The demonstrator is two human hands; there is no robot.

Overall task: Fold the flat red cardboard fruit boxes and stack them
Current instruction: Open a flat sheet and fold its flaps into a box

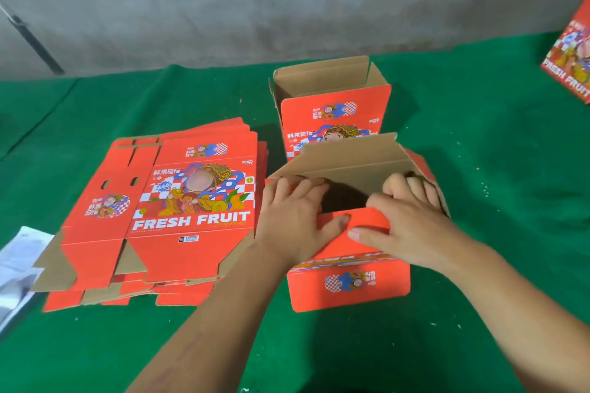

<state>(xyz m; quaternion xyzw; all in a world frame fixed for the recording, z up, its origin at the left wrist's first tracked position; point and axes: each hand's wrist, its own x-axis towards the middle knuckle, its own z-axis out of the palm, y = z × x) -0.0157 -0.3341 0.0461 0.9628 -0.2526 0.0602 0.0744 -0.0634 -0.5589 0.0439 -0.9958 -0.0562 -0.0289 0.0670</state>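
- Folding a half-formed red box on the green desk, beside the flat stack.
- Left hand and right hand grip its flaps, fingers curled.
- Next, likely: tuck flaps shut.

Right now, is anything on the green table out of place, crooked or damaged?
Mostly tidy. The pile of flat red cardboard fruit boxes is fanned unevenly, lower sheets sticking out. Crumpled white plastic lies at its left edge. Small scraps dot the green cloth. No damage visible.
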